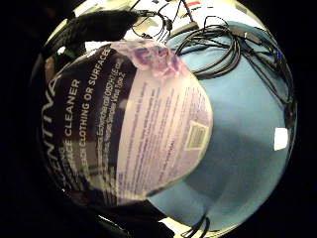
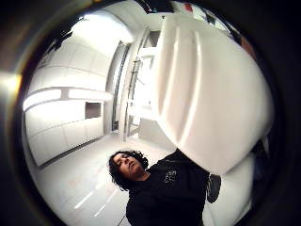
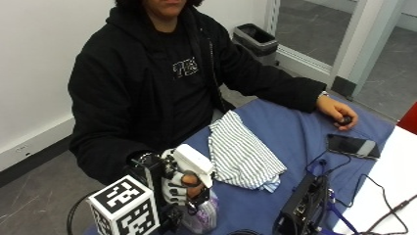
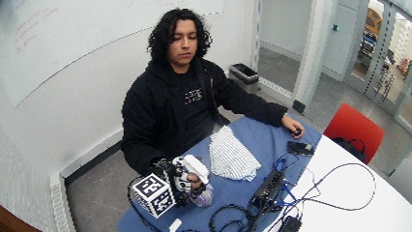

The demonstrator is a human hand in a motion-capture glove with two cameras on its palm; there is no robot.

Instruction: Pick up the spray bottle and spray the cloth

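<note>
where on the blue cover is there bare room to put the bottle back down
Bare blue cover lies between the striped cloth and the phone, and a smaller patch between the cloth and the spray bottle the right hand holds. It is crowded by the black box and its cables.

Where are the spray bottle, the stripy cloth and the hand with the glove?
Bottle (image 3: 193, 162): outside view, on its white spray head.
Cloth (image 3: 240, 155): outside view, middle of the striped fabric.
Hand (image 3: 179, 186): outside view, on the fingers curled round the bottle's neck.
</note>
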